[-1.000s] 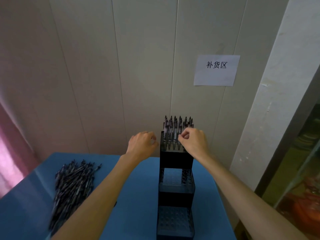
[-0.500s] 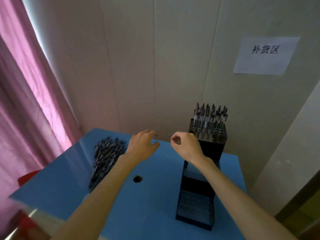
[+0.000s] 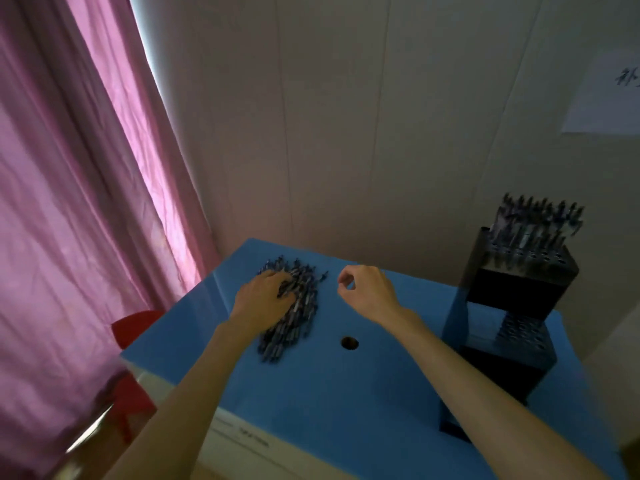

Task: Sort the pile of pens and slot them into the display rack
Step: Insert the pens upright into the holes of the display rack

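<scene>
Under the left hand [image 3: 265,299], dark pens [image 3: 294,308] (loosely heaped)

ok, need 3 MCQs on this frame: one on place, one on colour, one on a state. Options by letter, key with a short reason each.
1. Where does the pile of pens lie relative to the display rack?
A. To its left on the table
B. On its lowest tier
C. Behind it against the wall

2. What colour is the table top?
A. Red
B. Blue
C. White

3. Which tier of the rack holds pens?
A. The lowest tier
B. The middle tier
C. The top tier

Key:
1. A: the pile sits on the left part of the table under the left hand, with the rack at the right edge.
2. B: the surface around the small round hole is blue.
3. C: the slotted pens stand upright only in the top tier; the middle tier shows empty holes, and the lowest is too dark to show any.
</scene>
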Available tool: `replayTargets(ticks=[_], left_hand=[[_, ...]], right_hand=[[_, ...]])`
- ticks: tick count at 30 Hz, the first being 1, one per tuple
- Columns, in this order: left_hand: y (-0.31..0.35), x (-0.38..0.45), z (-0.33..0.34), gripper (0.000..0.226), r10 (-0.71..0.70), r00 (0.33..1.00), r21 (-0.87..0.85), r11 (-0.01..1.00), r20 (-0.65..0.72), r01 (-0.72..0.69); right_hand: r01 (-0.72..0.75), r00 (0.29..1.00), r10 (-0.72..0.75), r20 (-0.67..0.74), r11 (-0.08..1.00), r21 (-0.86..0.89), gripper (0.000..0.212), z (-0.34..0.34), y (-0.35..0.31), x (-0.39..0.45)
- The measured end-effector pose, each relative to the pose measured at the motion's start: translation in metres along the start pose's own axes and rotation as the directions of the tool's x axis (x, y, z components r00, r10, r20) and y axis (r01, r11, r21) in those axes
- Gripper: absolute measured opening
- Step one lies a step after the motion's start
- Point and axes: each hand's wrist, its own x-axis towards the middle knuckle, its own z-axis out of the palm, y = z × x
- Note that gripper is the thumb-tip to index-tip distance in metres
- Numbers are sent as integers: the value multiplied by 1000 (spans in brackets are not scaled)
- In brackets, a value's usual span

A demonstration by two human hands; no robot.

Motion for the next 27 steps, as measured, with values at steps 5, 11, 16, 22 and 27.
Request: replayTargets(ticks=[5,11,16,22,27], left_hand=[[-83,-13,-14,38,-28,999,-40,999,29,29],[-164,-17,-20,40,-41,996,-81,996,81,48],[-209,-8,-14,37,-52,988,-112,991,144,69],[-238,24,1,32,-80,978,-123,987,191,104],[-248,60,16,32,-86,967,-141,982,242,122]], right_hand=[[-30,999,30,34,1000,-5,13,51,-51,15],[-117,993,117,31,993,-4,11,110,-92,29],[-205,977,205,51,979,-16,11,149,-115,34],[-268,961,268,67,963,1,12,175,-116,50],[-313,949,312,40,950,2,12,193,-106,77]])
